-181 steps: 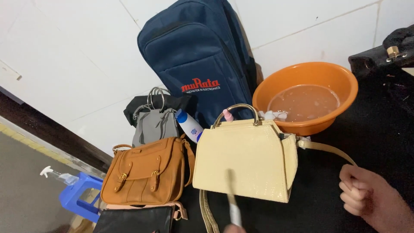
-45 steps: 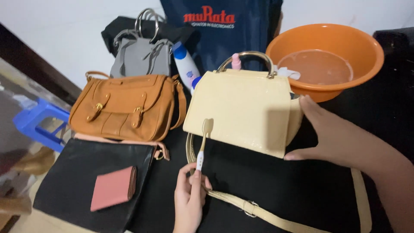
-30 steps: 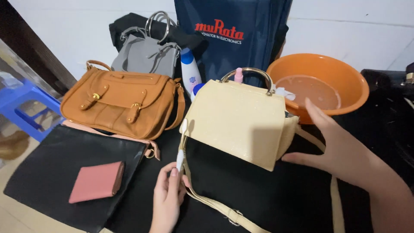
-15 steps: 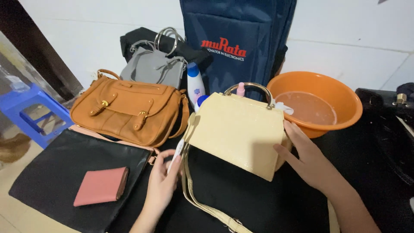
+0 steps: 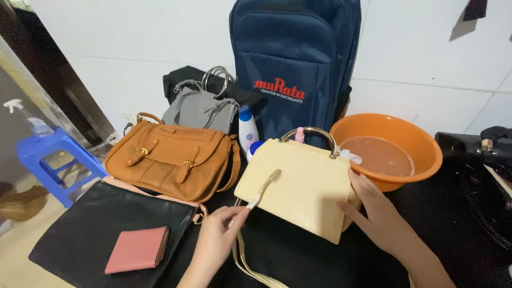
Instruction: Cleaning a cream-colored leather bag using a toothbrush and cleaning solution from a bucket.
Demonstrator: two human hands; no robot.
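- Left hand [image 5: 216, 242] pinches the white handle of a toothbrush [image 5: 262, 190], fingers closed tight on its lower end.
- The brush head lies flat against the front face of the cream handbag [image 5: 298, 186], up near the bag's left half.
- Right hand [image 5: 373, 216] is pressed on the cream handbag's right edge, fingers spread and flat, bracing rather than closed around anything.
- The cream handbag sits tilted on the black desk [image 5: 453, 213], metal hoop handle on top, its pale strap [image 5: 242, 261] trailing down toward the person.
- Just left of it: a tan leather satchel [image 5: 170, 165] with two buckled flaps.
- Behind the satchel, a grey bag [image 5: 200, 109] with ring handles.
- Near-left: a flat black pouch [image 5: 106, 229] with a pink wallet [image 5: 137, 249] lying on it.
- Behind the cream handbag, a white bottle with a blue cap [image 5: 247, 130] and a tall navy backpack [image 5: 293, 64] leaning on the tiled wall.
- To the right, an orange basin [image 5: 405, 133] holding cloudy water, close beside the cream handbag.
- Far left, a blue stool [image 5: 56, 162] on the floor.
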